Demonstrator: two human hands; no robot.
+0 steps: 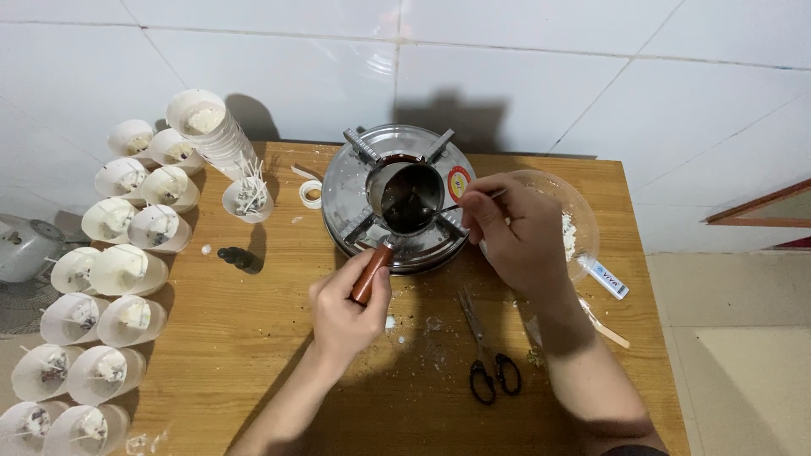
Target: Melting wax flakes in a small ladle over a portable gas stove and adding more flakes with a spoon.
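Gripping the wooden handle [370,274], the left hand [348,311] is steadying the rigid, probably hot steel pot [408,196]; the right hand [515,232] is pinching a thin stirrer [460,205].

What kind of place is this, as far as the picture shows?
Probably a home candle-making corner: a wooden table against a white tiled wall, a small pot on a burner, rows of plastic cups.

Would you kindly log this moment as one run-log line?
left hand: grips pot handle | right hand: holds stirrer in small metal pot | pot on stove
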